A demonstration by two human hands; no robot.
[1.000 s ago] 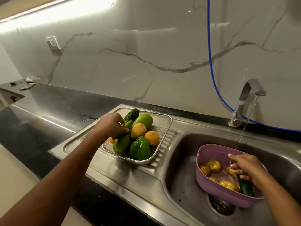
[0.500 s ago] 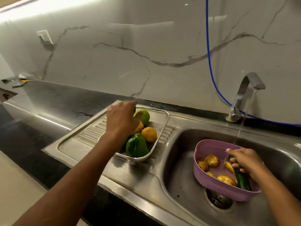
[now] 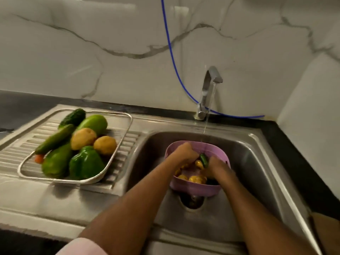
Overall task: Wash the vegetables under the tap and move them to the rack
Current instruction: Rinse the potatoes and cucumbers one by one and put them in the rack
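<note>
A purple basket sits in the steel sink under the running tap, with several yellow potatoes inside. Both hands are down in the basket. My right hand grips a dark green cucumber, whose tip shows between the hands. My left hand is curled against that cucumber's other side; its grip is partly hidden. On the drainboard a wire rack holds cucumbers, potatoes, a green pepper and other green vegetables.
A blue hose runs down the marble wall behind the tap. The sink drain shows below the basket. Black counter borders the sink at the back and right. A small orange piece lies at the rack's left end.
My left hand left the rack and came across into the purple basket beside my right hand. The view swung right and down toward the sink.
</note>
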